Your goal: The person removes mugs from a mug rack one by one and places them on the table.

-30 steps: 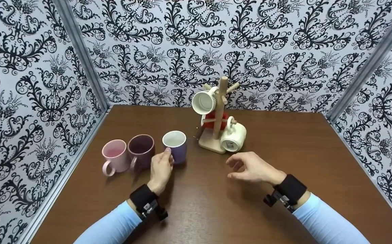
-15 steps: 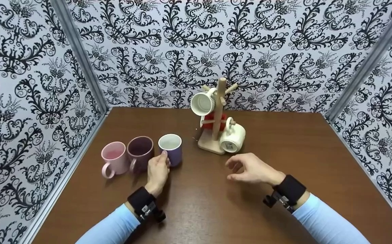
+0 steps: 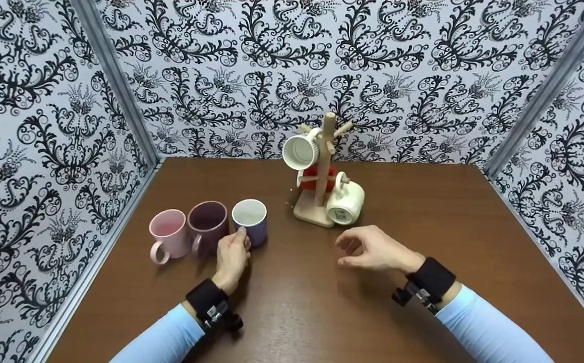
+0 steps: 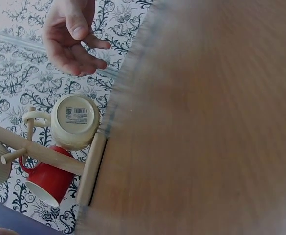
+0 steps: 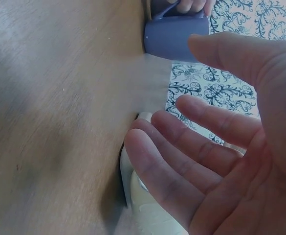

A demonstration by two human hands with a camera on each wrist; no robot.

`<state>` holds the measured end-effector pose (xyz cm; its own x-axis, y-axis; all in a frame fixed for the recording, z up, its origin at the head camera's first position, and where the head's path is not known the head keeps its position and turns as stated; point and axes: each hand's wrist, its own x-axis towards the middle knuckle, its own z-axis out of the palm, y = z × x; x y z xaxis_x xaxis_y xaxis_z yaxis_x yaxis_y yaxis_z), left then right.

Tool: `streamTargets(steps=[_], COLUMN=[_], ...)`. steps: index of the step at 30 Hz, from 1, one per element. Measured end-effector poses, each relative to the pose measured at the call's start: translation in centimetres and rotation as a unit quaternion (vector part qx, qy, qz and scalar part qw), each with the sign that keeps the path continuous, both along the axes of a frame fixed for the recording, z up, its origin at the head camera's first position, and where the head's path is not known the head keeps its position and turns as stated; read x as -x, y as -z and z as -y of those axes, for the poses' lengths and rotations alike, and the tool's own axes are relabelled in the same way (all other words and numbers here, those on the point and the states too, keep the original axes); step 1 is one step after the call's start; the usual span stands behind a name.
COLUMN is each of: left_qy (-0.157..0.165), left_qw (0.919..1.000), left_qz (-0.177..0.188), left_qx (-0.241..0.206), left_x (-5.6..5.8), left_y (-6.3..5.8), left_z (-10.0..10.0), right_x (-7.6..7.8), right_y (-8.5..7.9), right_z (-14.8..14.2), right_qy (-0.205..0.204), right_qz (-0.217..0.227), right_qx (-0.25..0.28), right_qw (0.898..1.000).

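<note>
My left hand (image 3: 232,258) grips the handle side of a purple mug (image 3: 255,233) with a white inside. That mug stands upright on the table, just right of a dark plum mug (image 3: 210,229); in the right wrist view, fingers curl at the handle of the purple mug (image 5: 174,36). Farther left is a pink mug (image 3: 170,234). Over the table, near the wooden mug tree (image 3: 324,171), my right hand (image 3: 375,249) hovers with its fingers loosely bent and nothing in them. In the left wrist view, that right hand (image 4: 74,41) also shows, its palm bare.
On the mug tree hang a ribbed cream mug (image 3: 300,152) at upper left, a red mug (image 4: 50,176) at the back and a cream mug (image 3: 347,201) low on the right. Patterned walls (image 3: 282,75) border the brown table (image 3: 453,212) at the back and sides.
My left hand has moved slightly left with the purple mug, bringing it closer to the plum mug. My right hand has stayed nearly still.
</note>
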<state>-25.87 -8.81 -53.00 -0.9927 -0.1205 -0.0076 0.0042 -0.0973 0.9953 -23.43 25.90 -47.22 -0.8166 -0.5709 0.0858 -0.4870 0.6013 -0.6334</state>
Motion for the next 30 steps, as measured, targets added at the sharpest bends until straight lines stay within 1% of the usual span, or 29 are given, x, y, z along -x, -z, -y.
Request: streamTargets(steps=[3,5,8,12,15,19,22,25,26,28,29,30], left_qy=[0.008,0.014,0.023,0.039,0.062,0.090,0.096,0.091,0.088,0.083,0.078,0.070], left_qw=[0.9997,0.9994,0.9987,0.9960,0.9905,0.9796,0.9747,0.9704,0.9670,0.9562,0.9477,0.9366], left_qz=[0.021,0.028,0.027,0.025,0.023,0.004,-0.009,-0.020,-0.027,-0.050,-0.065,-0.085], left_qx=[0.009,0.018,0.036,0.076,0.121,0.180,0.202,0.223,0.237,0.276,0.303,0.333], left_x=[-0.2,-0.3,-0.4,-0.2,-0.1,-0.1,-0.2,-0.4,-0.4,-0.5,-0.5,-0.5], left_y=[0.1,0.1,-0.1,-0.7,-1.3,-1.9,-2.1,-2.3,-2.3,-2.4,-2.4,-2.5], left_z=[0.3,0.4,0.7,1.1,1.4,2.0,2.2,2.4,2.4,2.5,2.6,2.6], right_x=[0.0,0.0,0.0,0.1,0.0,0.0,0.1,0.1,0.1,0.1,0.1,0.0], right_y=[0.2,0.2,0.2,0.1,0.1,0.1,0.1,0.1,0.1,0.1,0.1,0.1], right_z=[0.0,0.0,0.1,0.2,0.1,0.1,0.0,0.0,-0.1,-0.1,-0.2,-0.2], right_qy=[0.000,0.000,-0.001,0.000,0.000,-0.002,-0.005,-0.006,-0.005,-0.004,-0.003,-0.002], right_qz=[0.001,0.002,0.004,0.005,0.008,-0.001,-0.010,-0.010,-0.009,-0.010,-0.009,-0.008], right_qx=[0.000,-0.001,0.001,-0.001,-0.001,-0.004,-0.006,-0.004,-0.003,-0.003,-0.002,-0.002], right_qw=[1.000,1.000,1.000,1.000,1.000,1.000,1.000,1.000,1.000,1.000,1.000,1.000])
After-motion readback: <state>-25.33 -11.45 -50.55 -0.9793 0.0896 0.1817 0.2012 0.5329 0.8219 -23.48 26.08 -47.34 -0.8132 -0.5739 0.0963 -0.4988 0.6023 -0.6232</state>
